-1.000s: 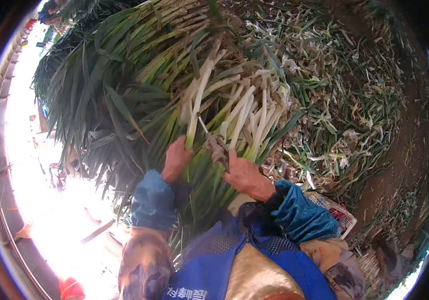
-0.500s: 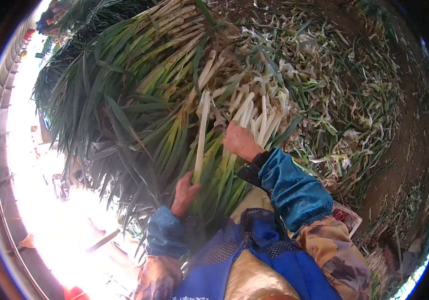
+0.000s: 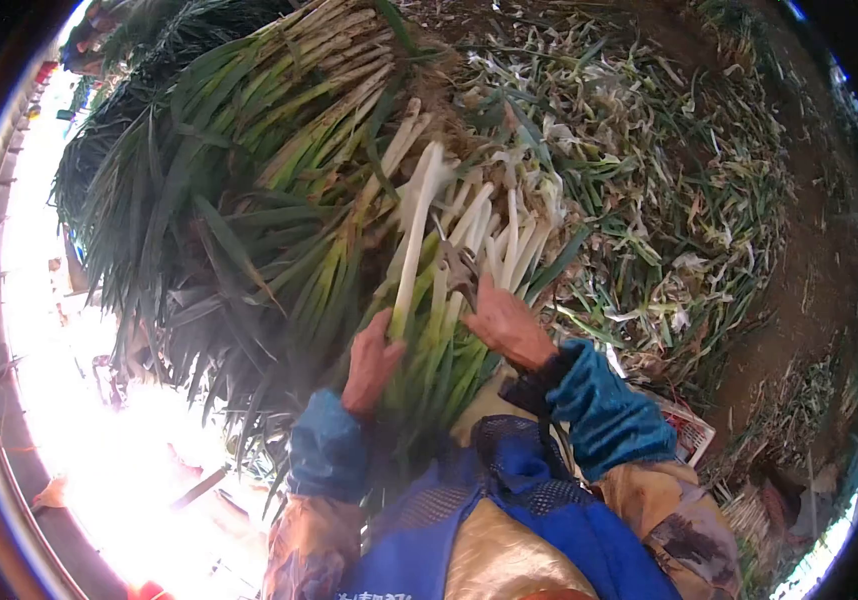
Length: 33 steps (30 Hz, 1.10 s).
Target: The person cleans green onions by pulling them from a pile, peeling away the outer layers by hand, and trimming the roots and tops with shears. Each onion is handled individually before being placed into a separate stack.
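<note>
A long green onion stands tilted with its white end up, and my left hand is closed around its green part. In my right hand is a worn metal air blow gun, its thin nozzle angled up toward the white stem. A pale, blurred piece of skin shows beside that stem's upper part. Several peeled green onions with clean white stems lie side by side just beyond my right hand. Their green leaves run down toward my lap.
A big heap of unpeeled green onions with dirty roots fills the upper left. Stripped skins and leaf scraps cover the ground at right. Bare brown soil lies farther right, and a small basket sits beside my right sleeve.
My right hand has drawn back down and right from the peeled stems, so the air blow gun shows more fully. The held green onion has risen slightly, and skin now blurs beside it.
</note>
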{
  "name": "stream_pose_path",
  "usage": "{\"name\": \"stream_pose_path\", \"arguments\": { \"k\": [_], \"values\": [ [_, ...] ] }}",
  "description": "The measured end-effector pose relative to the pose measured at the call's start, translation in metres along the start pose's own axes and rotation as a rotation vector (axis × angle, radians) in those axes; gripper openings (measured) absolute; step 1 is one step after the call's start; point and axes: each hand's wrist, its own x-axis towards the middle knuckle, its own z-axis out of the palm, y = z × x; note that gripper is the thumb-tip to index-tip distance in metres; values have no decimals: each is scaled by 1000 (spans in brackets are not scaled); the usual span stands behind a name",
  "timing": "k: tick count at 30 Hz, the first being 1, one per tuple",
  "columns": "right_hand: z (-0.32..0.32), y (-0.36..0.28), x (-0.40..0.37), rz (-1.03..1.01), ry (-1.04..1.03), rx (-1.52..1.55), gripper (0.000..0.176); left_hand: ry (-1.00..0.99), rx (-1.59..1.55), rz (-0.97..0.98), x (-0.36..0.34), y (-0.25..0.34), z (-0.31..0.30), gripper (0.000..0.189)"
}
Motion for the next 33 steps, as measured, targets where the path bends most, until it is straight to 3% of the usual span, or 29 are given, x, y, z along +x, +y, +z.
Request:
{"name": "stream_pose_path", "arguments": {
  "k": [4, 8, 11, 13, 15, 16, 18, 21, 23, 26, 29, 33],
  "values": [
    [-18, -7, -48, 76, -20, 18, 51, -206, 258, -156, 29, 0, 47, 44],
    [4, 32, -45, 188, -194, -63, 57, -328, 338, 25, -5, -13, 73, 42],
    [7, 81, -31, 137, 13, -71, 53, -164, 428, 99, 26, -8, 40, 26],
    [2, 65, -36, 109, 14, -90, 52, 149, 341, 246, 62, -26, -1, 27],
    [5, 53, -38, -7, 57, -106, 53, 572, 707, 372, 106, -62, -26, 25],
    [8, 48, -37, -40, 13, 76, 52, 503, 755, 221, 113, -63, -34, 25],
    [12, 35, -30, -75, 33, 63, 52, 350, 843, -82, 119, -66, -43, 28],
    [20, 22, -20, -168, 19, 89, 54, 371, 829, 21, 109, -65, -36, 34],
    [26, 7, -11, -158, -73, 36, 53, 336, 796, -8, 109, -60, -36, 35],
    [37, -16, -22, -308, -18, 0, 60, 264, 716, -89, 109, -48, -39, 37],
    [34, -44, -28, -203, -147, -35, 64, 192, 652, -201, 101, -24, -41, 39],
    [42, -30, -10, -184, -67, 4, 55, 138, 604, -223, 82, -8, -32, 41]
  ]
}}
